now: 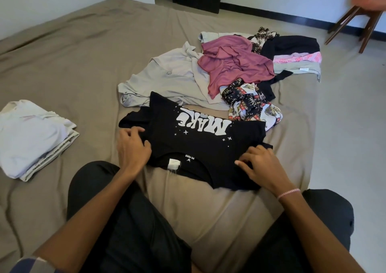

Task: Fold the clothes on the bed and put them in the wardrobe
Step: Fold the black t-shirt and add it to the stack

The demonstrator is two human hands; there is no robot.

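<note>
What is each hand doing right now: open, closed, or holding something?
Left hand: fingers curled, gripping the black T-shirt near one sleeve.
Right hand: fingers curled, pinching the same T-shirt near the other sleeve.

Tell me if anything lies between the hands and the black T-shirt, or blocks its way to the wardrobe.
Nothing between: left hand and right hand already grip the black T-shirt near its collar end. The wardrobe is out of view, so that path cannot be judged.
</note>
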